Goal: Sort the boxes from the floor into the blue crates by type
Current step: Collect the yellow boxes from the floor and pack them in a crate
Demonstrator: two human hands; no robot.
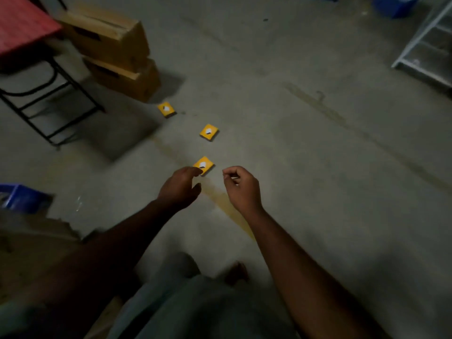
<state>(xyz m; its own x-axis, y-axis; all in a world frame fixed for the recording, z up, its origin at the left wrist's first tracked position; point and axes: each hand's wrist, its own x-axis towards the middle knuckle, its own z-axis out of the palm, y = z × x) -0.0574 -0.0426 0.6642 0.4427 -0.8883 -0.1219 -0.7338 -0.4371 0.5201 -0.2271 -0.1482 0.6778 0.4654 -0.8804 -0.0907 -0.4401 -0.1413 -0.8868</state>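
On the concrete floor (281, 148), as seen from the head view, three small yellow boxes are laid out in a loose diagonal line: the nearest box (205, 165), the middle box (209, 132) and the farthest box (166, 109). None has been lifted, so a good part of the sorting is judged to remain. The left hand (179, 187) is stretched toward the nearest box, its fingertips at the box's near edge; whether contact has been made cannot be told. Its grip is released, the fingers extended and nothing held. The right hand (241, 185) is held just beside that box, apart from it, fingers curled in; something small and pale seems to show between them, but whether anything is grasped cannot be told.

One blue crate (20, 198) is seen at the left edge and another blue crate (395, 6) far off at the top right; their contents are not shown, so what has already been sorted cannot be judged.

The floor is grey, dimly lit and marked with streaks and a yellowish stain. Two stacked cardboard cartons (115, 50) stand beside a red-topped bench (22, 25) on black legs, and a white metal rack (430, 45) is placed at the right.
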